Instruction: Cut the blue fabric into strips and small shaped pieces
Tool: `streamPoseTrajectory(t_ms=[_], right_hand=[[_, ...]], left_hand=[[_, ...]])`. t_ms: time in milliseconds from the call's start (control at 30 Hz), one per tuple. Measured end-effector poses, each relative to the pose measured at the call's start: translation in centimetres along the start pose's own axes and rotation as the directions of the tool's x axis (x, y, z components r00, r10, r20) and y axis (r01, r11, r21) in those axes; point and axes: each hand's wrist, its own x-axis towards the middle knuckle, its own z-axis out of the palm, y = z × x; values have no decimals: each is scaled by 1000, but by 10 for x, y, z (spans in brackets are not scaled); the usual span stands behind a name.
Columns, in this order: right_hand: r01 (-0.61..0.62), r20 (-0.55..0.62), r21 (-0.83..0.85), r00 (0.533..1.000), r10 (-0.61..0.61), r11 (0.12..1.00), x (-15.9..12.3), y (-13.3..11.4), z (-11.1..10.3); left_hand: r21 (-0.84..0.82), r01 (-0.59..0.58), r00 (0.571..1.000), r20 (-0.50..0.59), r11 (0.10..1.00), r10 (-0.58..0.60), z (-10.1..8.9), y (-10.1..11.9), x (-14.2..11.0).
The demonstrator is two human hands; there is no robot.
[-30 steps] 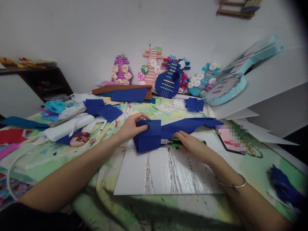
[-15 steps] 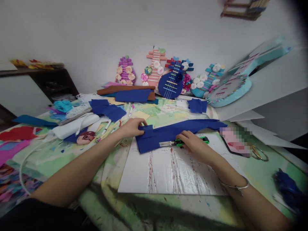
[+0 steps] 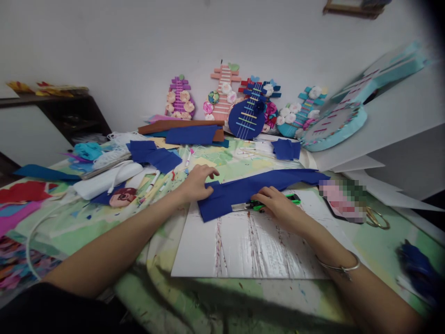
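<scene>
Evidently the blue strip [image 3: 243,188] lies along the far edge of a scored white board [image 3: 203,260], its right end reaching past the corner; the left hand [image 3: 199,183] is beside its left end, thumb and fingers parted, contact hard to tell; the right hand [image 3: 283,208] bunches its fingers over a green cutter [image 3: 294,199], blade [image 3: 239,207] at the strip's lower edge; loosely held, the strip could slide and the blade stray; around lies a stained tablecloth [image 3: 299,297]; behind, lute-shaped crafts [image 3: 245,123] lean by a pale wall [image 3: 121,46].
</scene>
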Motion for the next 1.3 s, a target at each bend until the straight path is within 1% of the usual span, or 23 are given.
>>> streamPoseTrajectory(t_ms=[33, 67, 100, 133, 200, 267, 367, 500, 667, 867, 1133, 1300], right_hand=[[7, -6, 2, 1000, -7, 1000, 0, 0, 1], [12, -14, 3, 1000, -12, 1000, 1, 1, 2], [16, -21, 4, 1000, -16, 1000, 1, 1, 2], [16, -29, 4, 999, -16, 1000, 1, 1, 3], [8, -40, 3, 999, -8, 1000, 2, 2, 3], [9, -42, 5, 999, -9, 1000, 2, 2, 3], [45, -62, 18, 997, -44, 999, 2, 4, 3], [82, -82, 27, 994, -79, 996, 1, 8, 3], [66, -105, 45, 993, -62, 997, -1, 12, 2], [85, -104, 58, 992, -78, 995, -1, 14, 2], [111, -109, 101, 989, -100, 989, 1, 14, 3], [103, -115, 122, 989, -89, 987, 1, 16, 3]], left_hand=[[-8, -87, 996, -33, 996, 87, 2, 4, 0], [-24, -173, 984, -39, 985, 172, 5, 9, 0], [-43, -248, 969, -21, 968, 247, 7, 13, 0], [-64, -303, 953, 9, 951, 304, 9, 17, 0], [-98, -356, 929, 76, 929, 363, 15, 20, 0], [-123, -365, 918, 119, 923, 378, 20, 19, 0], [-151, -353, 914, 155, 923, 375, 26, 14, 1], [-160, -323, 920, 179, 933, 349, 29, 12, 2], [-172, -292, 928, 189, 941, 322, 30, 12, 2], [-220, -291, 915, 221, 931, 339, 27, 8, 3], [-262, -281, 883, 306, 923, 356, 17, 12, 4], [-271, -292, 877, 307, 917, 370, 19, 11, 4]])
